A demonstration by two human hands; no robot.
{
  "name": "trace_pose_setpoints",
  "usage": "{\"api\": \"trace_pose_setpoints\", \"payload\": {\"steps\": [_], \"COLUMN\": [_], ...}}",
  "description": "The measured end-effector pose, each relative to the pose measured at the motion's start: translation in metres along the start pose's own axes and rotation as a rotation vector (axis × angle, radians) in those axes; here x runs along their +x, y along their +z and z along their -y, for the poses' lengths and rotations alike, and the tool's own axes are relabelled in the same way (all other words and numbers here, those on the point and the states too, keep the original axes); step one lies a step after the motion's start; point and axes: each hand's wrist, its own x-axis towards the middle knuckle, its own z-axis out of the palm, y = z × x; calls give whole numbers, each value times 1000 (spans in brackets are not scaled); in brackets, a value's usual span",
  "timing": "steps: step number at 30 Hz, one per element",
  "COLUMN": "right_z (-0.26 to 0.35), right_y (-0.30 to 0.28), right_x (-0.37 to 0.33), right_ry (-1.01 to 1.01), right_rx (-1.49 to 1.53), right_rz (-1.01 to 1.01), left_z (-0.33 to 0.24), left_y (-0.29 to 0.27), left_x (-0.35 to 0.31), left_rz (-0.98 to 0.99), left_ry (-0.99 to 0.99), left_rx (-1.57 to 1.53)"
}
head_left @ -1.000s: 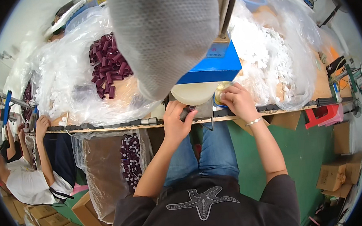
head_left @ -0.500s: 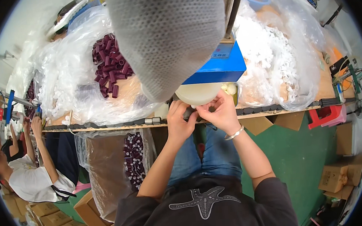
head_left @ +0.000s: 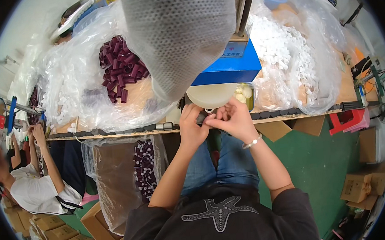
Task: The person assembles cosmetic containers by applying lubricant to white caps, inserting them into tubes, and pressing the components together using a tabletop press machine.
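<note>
While your left hand [head_left: 192, 128] and right hand [head_left: 238, 124] meet mid-frame — either grip's state unclear — keep the white piece [head_left: 209, 110] straight.

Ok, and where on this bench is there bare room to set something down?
Bare-looking board shows below the purple tubes, bordered by plastic sheeting, and in a strip right of the clear plastic bag. It is crowded under the blue machine housing: the left hand and right hand are close together there, beside pale round pieces.
</note>
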Motion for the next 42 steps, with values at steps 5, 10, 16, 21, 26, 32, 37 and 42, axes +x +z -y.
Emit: {"api": "trace_pose_setpoints", "payload": {"steps": [5,10,16,21,26,32,37,42], "right_z": [-15,-24,-15,-7,-17,-19,-14,-29], "right_y": [-21,-41,-70,-130,-202,-229,-203,-169], "right_x": [-53,-97,-84,-18,32,74,102,132], "right_ry": [-46,68,-43,-165,-269,-244,-212,-163], "right_rx": [53,72,40,-282,-508,-900,-1327,-1100], "right_rz": [-133,-124,-265,-558,-698,-667,-619,-323], "left_z": [-2,0,-8,-4,-28,6,91,24], "left_y": [-12,-18,-3,-3,-59,-233,-305,-233], "left_x": [-8,-18,-5,0,-15,-99,-203,-102], "left_rz": [-64,-88,-11,-140,86,875,848,570], "left_ry": [79,75,70,42,-151,-793,-841,-768], "left_rx": [112,156,269,-78,46,970,1151,598]}}
